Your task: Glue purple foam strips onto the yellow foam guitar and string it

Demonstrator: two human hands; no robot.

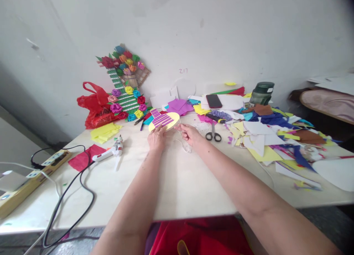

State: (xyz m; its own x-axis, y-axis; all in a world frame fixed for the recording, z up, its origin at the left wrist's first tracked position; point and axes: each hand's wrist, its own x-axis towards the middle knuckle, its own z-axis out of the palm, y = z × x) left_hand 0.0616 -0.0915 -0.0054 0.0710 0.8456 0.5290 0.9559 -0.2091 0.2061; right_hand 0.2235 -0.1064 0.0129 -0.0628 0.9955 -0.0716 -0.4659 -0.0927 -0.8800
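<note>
My left hand [156, 139] grips the near left edge of a yellow oval card [174, 118] with purple strips laid in rows across it. The card is tilted a little above the table. At its right end, my right hand [190, 134] is closed in a pinch on a thin white string [186, 147], which hangs in a loop down to the tabletop. Whether the string is fixed to the card I cannot tell. Black-handled scissors [213, 136] lie just right of my right hand. A white glue gun [117, 147] rests to the left of my left hand.
A flower-decorated craft piece [128, 100] leans on the wall beside a red plastic bag [96, 105]. Paper scraps [262, 137] cover the right side, near a phone [214, 101] and a dark green bottle [261, 93]. A power strip [35, 181] and cables lie left.
</note>
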